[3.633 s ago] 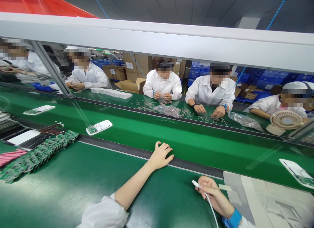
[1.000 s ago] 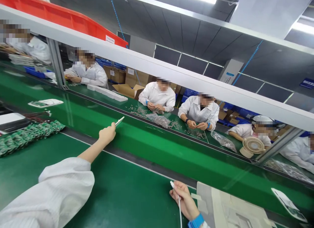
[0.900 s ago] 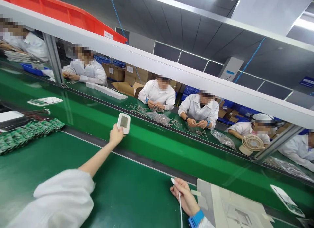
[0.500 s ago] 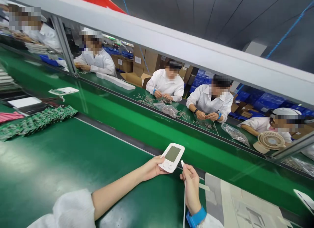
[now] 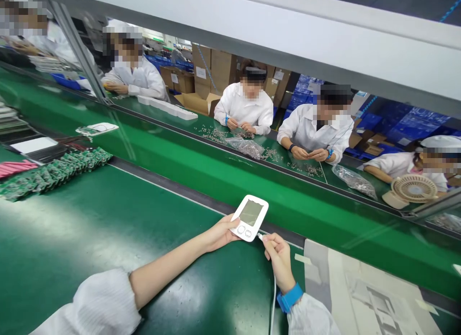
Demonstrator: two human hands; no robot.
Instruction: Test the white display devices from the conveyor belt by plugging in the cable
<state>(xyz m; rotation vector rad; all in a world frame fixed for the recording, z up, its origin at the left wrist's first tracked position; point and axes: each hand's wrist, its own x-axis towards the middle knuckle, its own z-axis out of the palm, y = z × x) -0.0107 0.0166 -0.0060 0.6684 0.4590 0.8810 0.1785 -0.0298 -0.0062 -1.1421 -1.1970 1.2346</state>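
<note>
A white handheld device [image 5: 251, 217] with a grey screen and two round buttons is tilted above the green table [image 5: 154, 219]. My left hand [image 5: 224, 233] grips it by its left side, thumb on the front edge. My right hand [image 5: 278, 256], with a blue band at the wrist, pinches the plug end of a white cable [image 5: 272, 296]. The plug tip is at the device's lower right corner; whether it is inserted I cannot tell. The cable hangs down past my right wrist.
Green circuit boards [image 5: 57, 171] lie in a row at left, beside pink strips [image 5: 16, 168]. A green conveyor belt [image 5: 173, 169] runs beyond the table. A taped sheet [image 5: 353, 287] lies at right. Across the belt, several people in white work near plastic bags [image 5: 248, 147] and a fan [image 5: 414, 187].
My right hand has brought the cable's plug left to the device's lower corner. The view has shifted, so the device and both hands appear slightly higher and further left.
</note>
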